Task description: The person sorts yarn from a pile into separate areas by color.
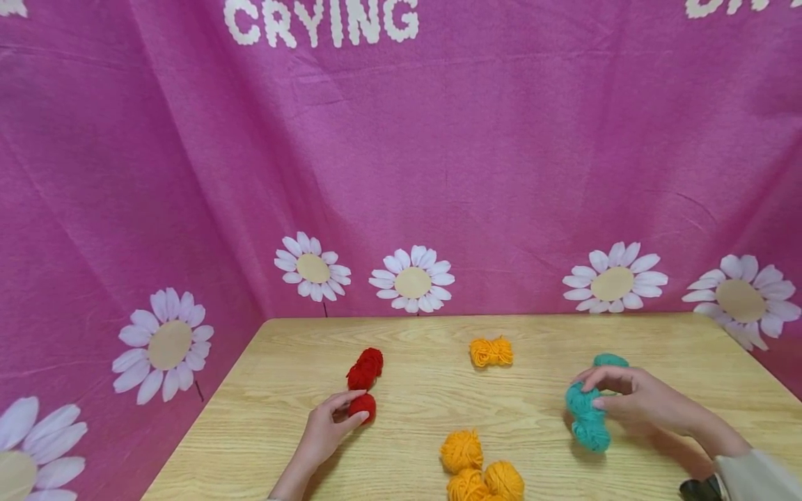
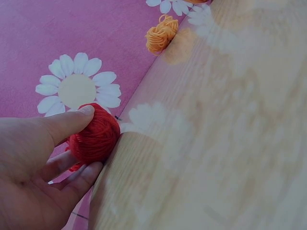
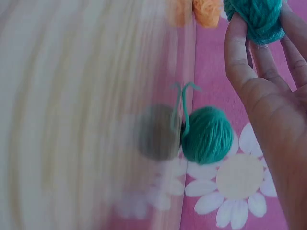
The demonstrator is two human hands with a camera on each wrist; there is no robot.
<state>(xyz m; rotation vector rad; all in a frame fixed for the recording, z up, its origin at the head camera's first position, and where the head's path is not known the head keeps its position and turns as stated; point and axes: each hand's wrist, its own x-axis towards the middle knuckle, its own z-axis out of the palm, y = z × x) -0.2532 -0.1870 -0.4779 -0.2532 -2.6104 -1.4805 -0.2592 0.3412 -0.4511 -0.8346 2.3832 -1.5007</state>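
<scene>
My left hand [image 1: 328, 424] grips a small red yarn ball [image 1: 363, 409] at the table's left, thumb on one side and fingers on the other. Just behind that ball lies more red yarn [image 1: 365, 369]. Over on the right, my right hand [image 1: 645, 400] holds a teal yarn ball [image 1: 581, 401] between thumb and fingers. A second teal ball [image 1: 592, 435] shows right in front of the held one. Beyond the hand lies another teal piece [image 1: 610, 360], partly covered by it. The right wrist view has the held teal ball [image 3: 256, 21] at its top edge.
Several orange yarn balls [image 1: 462, 451] cluster at the front middle of the wooden table [image 1: 413, 376]. An orange skein [image 1: 491, 352] lies near the back edge. A pink cloth [image 1: 489, 174] with white daisies hangs behind and to the left.
</scene>
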